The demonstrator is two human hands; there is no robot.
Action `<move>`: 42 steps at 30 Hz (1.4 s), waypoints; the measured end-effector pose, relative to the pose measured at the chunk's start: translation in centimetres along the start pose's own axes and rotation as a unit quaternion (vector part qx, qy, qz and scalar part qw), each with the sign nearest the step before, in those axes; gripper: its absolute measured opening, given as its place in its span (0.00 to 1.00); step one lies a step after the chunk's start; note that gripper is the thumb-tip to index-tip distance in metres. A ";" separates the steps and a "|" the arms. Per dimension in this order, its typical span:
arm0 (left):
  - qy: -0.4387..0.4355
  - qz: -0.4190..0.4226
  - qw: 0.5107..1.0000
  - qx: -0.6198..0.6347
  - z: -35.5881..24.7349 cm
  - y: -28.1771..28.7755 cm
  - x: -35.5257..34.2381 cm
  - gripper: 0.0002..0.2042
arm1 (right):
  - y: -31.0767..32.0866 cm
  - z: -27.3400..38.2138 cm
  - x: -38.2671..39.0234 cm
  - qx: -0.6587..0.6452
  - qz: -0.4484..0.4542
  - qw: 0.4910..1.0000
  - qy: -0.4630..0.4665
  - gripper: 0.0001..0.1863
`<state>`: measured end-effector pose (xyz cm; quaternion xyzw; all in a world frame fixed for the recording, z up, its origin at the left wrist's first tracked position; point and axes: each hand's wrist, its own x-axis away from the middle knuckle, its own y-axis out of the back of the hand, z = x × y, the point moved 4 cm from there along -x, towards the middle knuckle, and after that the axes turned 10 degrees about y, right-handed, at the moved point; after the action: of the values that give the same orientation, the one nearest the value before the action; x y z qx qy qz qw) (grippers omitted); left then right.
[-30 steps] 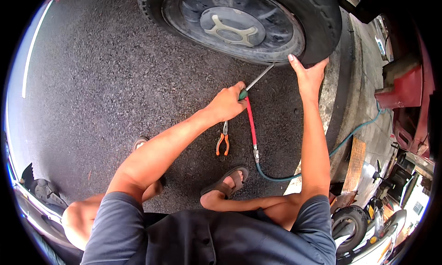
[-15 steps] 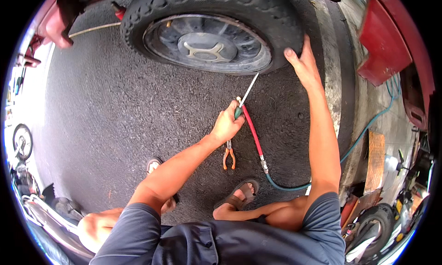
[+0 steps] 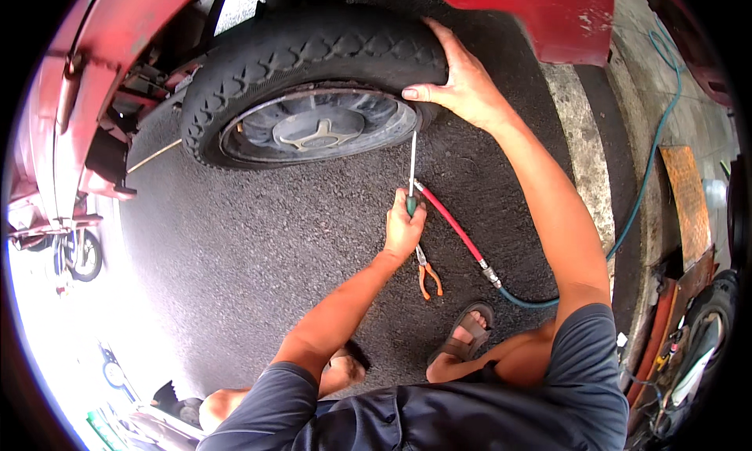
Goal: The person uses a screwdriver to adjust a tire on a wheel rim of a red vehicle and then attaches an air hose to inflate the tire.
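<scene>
A black tyre [image 3: 313, 55] on a steel wheel [image 3: 317, 130] with a grey hub cap stands on the asphalt ahead of me, tilted so its face shows. My right hand [image 3: 468, 87] grips the tyre's right side, thumb on the near sidewall and fingers over the tread. In my closed left hand [image 3: 403, 230] is a screwdriver [image 3: 413, 160] with a green handle. Its pale shaft points away from me, and the tip appears at the wheel's lower right edge; whether it touches is unclear. Orange-handled pliers [image 3: 428, 279] lie on the ground by my left wrist.
A red air hose [image 3: 454, 225] joins a teal hose [image 3: 525, 301] that curves off to the right. Red vehicle bodywork [image 3: 540, 16] hangs over the far side, with more at left. A rusty board [image 3: 685, 204] and clutter line the right kerb. My sandalled foot [image 3: 464, 337] is below the pliers.
My view has shifted, so the wheel sits lower and further left in the picture. My right hand is now higher on the tyre's edge. The screwdriver points more straight ahead.
</scene>
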<state>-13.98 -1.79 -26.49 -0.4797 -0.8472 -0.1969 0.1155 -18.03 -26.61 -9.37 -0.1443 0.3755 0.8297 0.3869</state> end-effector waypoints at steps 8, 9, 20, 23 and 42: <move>-0.030 -0.010 0.998 -0.047 0.7 -0.3 -1.0 0.06 | -0.2 0.5 0.5 0.005 -0.072 0.997 -0.030 0.53; -0.036 -0.017 0.998 -0.057 0.6 -0.3 -0.9 0.06 | -0.4 0.4 0.6 0.011 -0.086 0.996 -0.026 0.52; -0.067 -0.040 0.992 -0.103 1.9 -0.8 -1.7 0.08 | -0.1 1.2 1.0 0.017 -0.083 0.994 -0.062 0.55; -0.068 -0.043 0.994 -0.079 2.2 -1.1 -2.4 0.07 | -0.3 0.5 1.0 -0.002 -0.076 0.995 -0.062 0.56; -0.034 -0.044 0.997 -0.057 3.3 -3.6 -3.6 0.11 | 0.1 -0.8 0.4 0.005 0.004 0.998 -0.066 0.61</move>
<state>-15.27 -4.76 -31.67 -0.4537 -0.8586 -0.2333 0.0508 -18.34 -27.03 -10.07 -0.0856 0.3535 0.8372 0.4085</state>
